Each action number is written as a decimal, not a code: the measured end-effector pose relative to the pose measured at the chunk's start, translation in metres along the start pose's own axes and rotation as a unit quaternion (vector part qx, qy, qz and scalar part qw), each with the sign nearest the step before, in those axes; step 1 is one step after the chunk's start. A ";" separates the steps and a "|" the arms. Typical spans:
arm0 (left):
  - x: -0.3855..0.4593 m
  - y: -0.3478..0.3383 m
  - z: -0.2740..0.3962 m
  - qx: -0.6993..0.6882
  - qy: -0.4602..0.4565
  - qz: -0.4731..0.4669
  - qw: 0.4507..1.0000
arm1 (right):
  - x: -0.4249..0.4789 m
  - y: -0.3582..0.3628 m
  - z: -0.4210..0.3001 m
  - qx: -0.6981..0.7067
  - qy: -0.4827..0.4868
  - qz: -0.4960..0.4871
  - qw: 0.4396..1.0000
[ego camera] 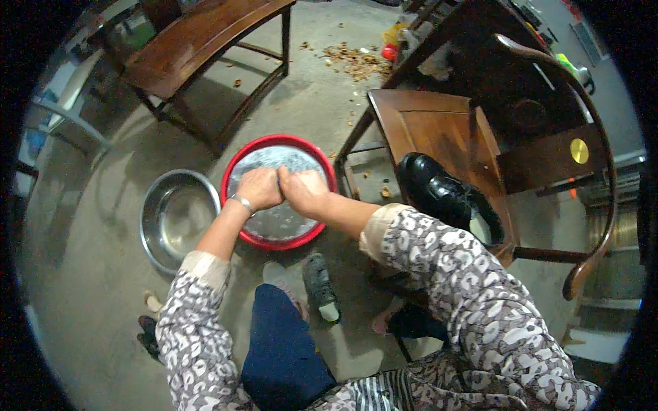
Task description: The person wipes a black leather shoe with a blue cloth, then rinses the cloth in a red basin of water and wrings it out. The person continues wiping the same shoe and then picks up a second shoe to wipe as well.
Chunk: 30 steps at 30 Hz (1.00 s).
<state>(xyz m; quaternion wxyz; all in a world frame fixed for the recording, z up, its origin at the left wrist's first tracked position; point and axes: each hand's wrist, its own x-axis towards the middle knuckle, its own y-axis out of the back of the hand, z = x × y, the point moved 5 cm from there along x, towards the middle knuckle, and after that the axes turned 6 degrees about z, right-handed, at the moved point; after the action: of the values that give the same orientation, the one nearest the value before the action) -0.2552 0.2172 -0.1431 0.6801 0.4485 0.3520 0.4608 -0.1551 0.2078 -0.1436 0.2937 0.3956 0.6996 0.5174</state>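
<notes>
My left hand (260, 188) and my right hand (304, 191) are clenched side by side over a red-rimmed basin (280, 245). Cloudy, sudsy water (280, 226) lies below them in the basin. A sliver of something blue (279, 181) shows where the two fists meet; the rest of it is hidden in my grip. Around my left wrist is a silver-coloured band (243, 203). Just left of the red basin, nearly against it, stands a stainless steel basin (149, 241) with a shiny bottom.
A glossy black shoe (442, 187) rests on a wooden chair (426, 120) at my right. A dark sneaker (320, 282) is on the concrete floor between my legs. A wooden bench (205, 43) stands ahead left. Brown scraps (360, 61) litter the floor beyond.
</notes>
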 end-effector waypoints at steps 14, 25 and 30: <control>-0.020 0.090 0.024 -0.727 -0.066 0.037 0.682 | -0.045 0.049 -0.027 0.806 -0.254 -0.309 0.436; -0.016 0.103 0.051 -0.746 0.084 0.077 0.656 | -0.036 0.077 -0.054 0.745 -0.218 -0.316 0.545; -0.001 0.069 0.010 -0.741 0.175 0.212 0.613 | 0.002 0.060 -0.035 0.346 -0.137 -0.080 0.925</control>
<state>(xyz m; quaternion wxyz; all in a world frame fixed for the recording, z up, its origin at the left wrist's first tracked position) -0.2676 0.2251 -0.0752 0.5901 -0.2353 -0.1018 0.7655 -0.1705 0.2015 -0.0761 0.2717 0.4825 0.8173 0.1593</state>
